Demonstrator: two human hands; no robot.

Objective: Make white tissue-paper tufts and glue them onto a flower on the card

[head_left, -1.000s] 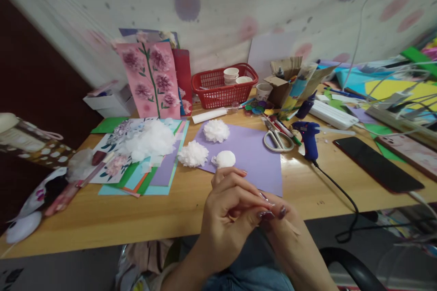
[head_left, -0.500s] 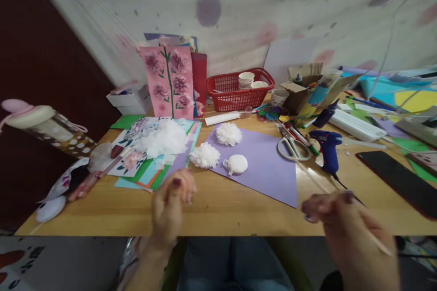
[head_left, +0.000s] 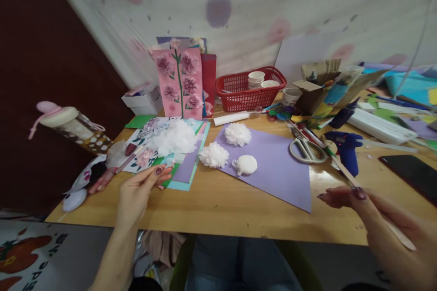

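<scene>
My right hand (head_left: 378, 218) is closed round a long pale wooden craft stick (head_left: 348, 173), whose far tip points at the scissors. Off to the left, my left hand (head_left: 139, 191) reaches the near edge of the paper stack, thumb against fingers; whether a sheet or scrap is pinched there I cannot make out. Just beyond it a heap of white tissue paper (head_left: 177, 136) lies on the coloured papers (head_left: 186, 168). Two ruffled white paper flowers (head_left: 238, 134) and a smooth white tissue-covered ball (head_left: 246, 164) sit on or beside a purple sheet (head_left: 283, 173).
Scissors (head_left: 307, 151) and a blue glue gun (head_left: 344, 148) lie right of the purple sheet, with a phone (head_left: 409, 175) farther right. Behind stand a red basket (head_left: 252, 95) of paper cups and a pink flower picture (head_left: 179, 84). A bottle (head_left: 78, 127) stands at left.
My left hand has moved left to the paper stack. The right hand has shifted right and turned, so the stick shows more clearly. The whole view has swung slightly left.
</scene>
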